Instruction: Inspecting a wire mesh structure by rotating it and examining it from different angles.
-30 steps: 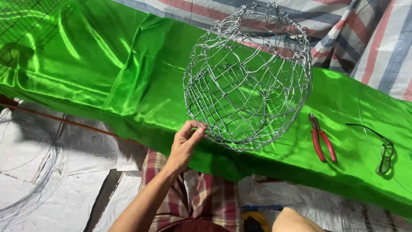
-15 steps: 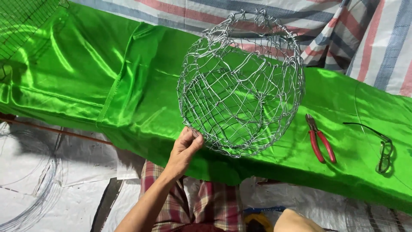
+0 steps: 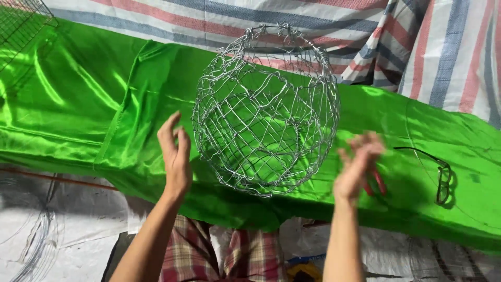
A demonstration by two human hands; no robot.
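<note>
While each open, empty hand, left hand [image 3: 176,156] and right hand [image 3: 357,167], flanks it, the round silvery wire-mesh ball [image 3: 266,109] is see-through.

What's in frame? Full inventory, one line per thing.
wire mesh ball: 1, silver, centre, on the green cloth, between the two hands
green cloth: 1, shiny green, spread across the work surface
striped tarp: 1, red, blue and white, along the top and right
pliers: 1, red handles, on the cloth, mostly hidden behind the right hand
glasses: 1, dark frame, on the cloth at right
wire grid: 1, dark, top left corner
wire coil: 1, thin, lower left on a white sheet
left hand: open, raised beside the ball, not touching
right hand: open, blurred, apart from the ball
</note>
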